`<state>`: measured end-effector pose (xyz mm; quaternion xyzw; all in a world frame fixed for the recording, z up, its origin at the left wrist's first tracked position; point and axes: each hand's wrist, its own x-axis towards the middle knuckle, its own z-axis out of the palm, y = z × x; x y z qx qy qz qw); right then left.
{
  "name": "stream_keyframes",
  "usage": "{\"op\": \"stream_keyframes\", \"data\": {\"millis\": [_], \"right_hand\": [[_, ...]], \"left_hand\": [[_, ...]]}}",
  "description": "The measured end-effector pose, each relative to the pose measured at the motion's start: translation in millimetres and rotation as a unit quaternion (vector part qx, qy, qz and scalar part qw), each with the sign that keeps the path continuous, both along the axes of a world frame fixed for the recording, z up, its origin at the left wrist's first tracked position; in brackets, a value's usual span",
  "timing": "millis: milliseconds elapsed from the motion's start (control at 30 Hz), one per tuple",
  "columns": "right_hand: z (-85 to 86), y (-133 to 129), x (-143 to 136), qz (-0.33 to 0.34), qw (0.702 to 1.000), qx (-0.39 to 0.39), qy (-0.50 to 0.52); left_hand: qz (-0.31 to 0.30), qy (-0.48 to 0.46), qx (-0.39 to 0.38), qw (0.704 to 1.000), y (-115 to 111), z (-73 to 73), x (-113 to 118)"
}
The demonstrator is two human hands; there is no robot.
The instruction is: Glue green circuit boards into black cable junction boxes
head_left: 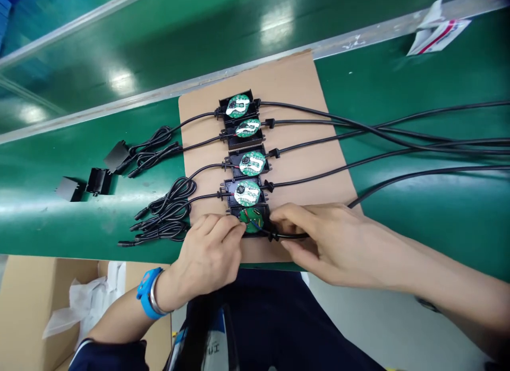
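Note:
Several black housings with round green circuit boards stand in a column on a cardboard sheet. At the nearest board, whose thin wires show, my left hand has its fingers closed at the left edge; what they pinch is hidden. My right hand curls round the thick black cable just right of that housing. Further up lie a second board, a third and others, with white patches on them. Thin cables leave the housings to the left, thick ones to the right.
Coiled black cables lie left of the cardboard. Beyond them on the green table are loose black covers. A crumpled white wrapper lies at the back right. An open carton stands below the table's left front edge.

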<state>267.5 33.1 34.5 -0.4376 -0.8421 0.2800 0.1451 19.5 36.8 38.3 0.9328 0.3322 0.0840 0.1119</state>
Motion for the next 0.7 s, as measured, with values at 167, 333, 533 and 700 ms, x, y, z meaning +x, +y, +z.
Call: {"op": "stream_keyframes", "data": {"millis": [167, 333, 533, 700], "right_hand": [[-1.9, -4, 0, 0.022, 0.997, 0.072, -0.018], [-14.1, -7, -12, -0.053, 0.996, 0.062, 0.036], [-17.7, -6, -11, -0.065, 0.996, -0.045, -0.052], [-16.6, 0, -10, 0.004, 0.986, -0.01, -0.168]], "left_hand": [[-0.084, -0.015, 0.022, 0.996, 8, -12.1, 1], [-0.077, -0.017, 0.019, 0.997, 7, -15.9, 0], [-0.075, -0.005, 0.022, 0.997, 8, -12.2, 2], [-0.083, 0.024, 0.034, 0.996, 6, -8.5, 9]]}}
